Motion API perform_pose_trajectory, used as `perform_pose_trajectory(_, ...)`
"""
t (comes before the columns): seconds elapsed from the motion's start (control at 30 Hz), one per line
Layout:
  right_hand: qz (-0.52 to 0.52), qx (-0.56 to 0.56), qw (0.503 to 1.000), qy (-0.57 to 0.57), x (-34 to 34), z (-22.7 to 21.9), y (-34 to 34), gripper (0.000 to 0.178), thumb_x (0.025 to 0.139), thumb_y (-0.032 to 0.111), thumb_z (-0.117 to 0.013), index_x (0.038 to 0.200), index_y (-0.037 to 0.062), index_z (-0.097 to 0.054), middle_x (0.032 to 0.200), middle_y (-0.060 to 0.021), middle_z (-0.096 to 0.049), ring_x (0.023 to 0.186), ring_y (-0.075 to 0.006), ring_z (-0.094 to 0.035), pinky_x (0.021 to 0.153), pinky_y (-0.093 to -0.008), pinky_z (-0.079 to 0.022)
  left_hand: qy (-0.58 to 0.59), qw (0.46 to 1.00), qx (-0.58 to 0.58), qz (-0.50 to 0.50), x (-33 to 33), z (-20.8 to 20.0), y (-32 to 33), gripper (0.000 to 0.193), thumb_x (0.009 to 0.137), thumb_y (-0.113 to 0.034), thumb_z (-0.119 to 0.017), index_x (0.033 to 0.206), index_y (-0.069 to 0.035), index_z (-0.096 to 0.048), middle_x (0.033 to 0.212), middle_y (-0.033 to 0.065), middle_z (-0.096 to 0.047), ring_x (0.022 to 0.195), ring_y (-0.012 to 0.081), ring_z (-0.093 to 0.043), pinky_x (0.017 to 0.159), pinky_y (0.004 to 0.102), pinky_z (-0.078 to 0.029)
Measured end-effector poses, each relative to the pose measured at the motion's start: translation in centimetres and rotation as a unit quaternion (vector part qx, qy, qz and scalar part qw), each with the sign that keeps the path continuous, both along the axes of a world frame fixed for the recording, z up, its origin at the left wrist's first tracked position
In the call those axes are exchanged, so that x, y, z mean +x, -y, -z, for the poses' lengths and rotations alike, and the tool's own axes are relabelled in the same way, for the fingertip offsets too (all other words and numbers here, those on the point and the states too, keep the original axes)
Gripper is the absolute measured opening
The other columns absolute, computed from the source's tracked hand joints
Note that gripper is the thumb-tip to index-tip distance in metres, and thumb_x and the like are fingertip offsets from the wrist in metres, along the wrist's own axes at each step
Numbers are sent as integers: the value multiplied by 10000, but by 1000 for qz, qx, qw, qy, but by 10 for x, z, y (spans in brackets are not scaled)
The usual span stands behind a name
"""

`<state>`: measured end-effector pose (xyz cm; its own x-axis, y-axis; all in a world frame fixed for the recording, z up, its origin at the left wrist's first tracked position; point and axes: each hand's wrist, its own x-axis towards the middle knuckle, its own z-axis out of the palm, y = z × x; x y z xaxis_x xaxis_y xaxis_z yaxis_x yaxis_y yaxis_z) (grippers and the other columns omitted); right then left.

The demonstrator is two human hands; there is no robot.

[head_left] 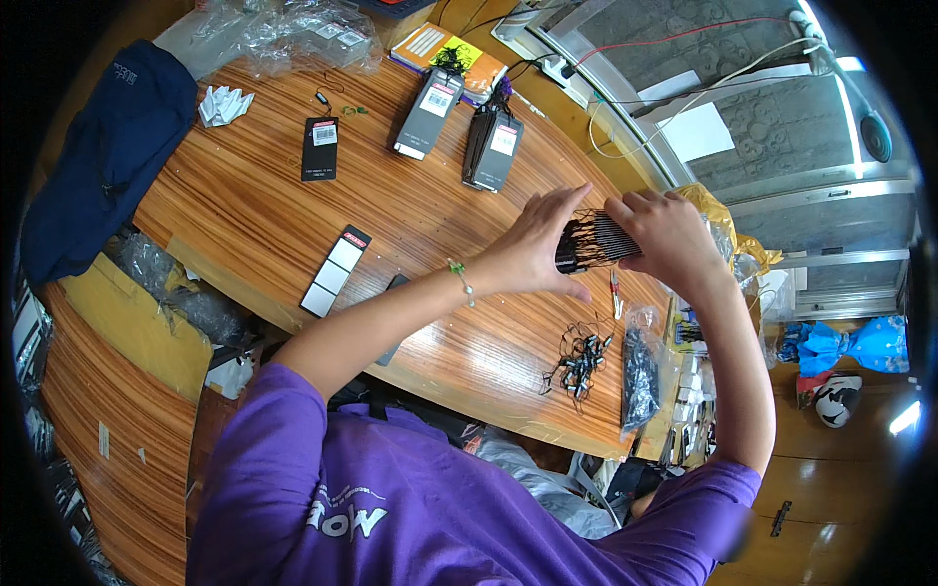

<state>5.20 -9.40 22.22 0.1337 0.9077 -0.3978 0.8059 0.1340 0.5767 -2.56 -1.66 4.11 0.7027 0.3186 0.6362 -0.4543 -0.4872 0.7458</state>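
Note:
My right hand (674,234) grips a thick stack of dark hang tags (616,235) above the right part of the table. Black cords (580,240) gather at the stack's left end. Around that end my left hand (532,244) is spread, thumb and fingers wide apart; whether it touches the cords I cannot tell. Below lie a loose tangle of black cords (582,359) and a clear bag of black cords (640,376). Beside them is a small pair of snips (616,295).
Two bundles of grey tags, one left (428,115) and one right (492,148), lie at the back, near an orange booklet (426,45). A single black tag (319,149), crumpled white paper (226,105) and a white-labelled card (336,271) are farther left. Dark blue cloth (112,161) hangs over the left edge.

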Motion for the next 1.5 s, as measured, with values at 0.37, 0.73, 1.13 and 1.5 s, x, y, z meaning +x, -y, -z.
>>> perform_pose_trajectory(0.37,195,-96,972,-94,-23,-36,-36,505,508,238,-791,897,59,-524,777,-129,-622,788,-316,-596,685,-394,-442,-117,929,-246,252,9,7,13,705,698,-281,-735,1243,-33,-364,911,119,-594,771,195,-569,719,299,-468)
perform_pose_trajectory(0.73,332,-135,902,-241,25,-37,-32,523,514,288,-803,895,37,-548,786,-91,-613,744,-219,-582,661,-316,-432,-186,893,-189,363,-1,41,-6,399,870,-428,-510,718,-60,-528,616,-26,-453,589,74,-421,553,217,-372)
perform_pose_trajectory(1.13,405,-122,877,-228,49,-57,-32,529,522,314,-810,890,23,-568,732,-78,-604,689,-166,-565,619,-296,-433,-206,972,-24,111,-29,36,-20,641,732,-433,-672,1165,-4,-472,1166,160,-481,1107,245,-450,958,349,-356)
perform_pose_trajectory(1.5,317,-115,912,-234,32,-61,-76,587,514,413,-791,898,20,-585,718,-60,-599,669,-168,-547,611,-277,-413,43,851,-379,362,8,30,66,1213,604,-642,-641,1374,5,36,1432,214,-79,1347,258,-21,1086,357,-64)
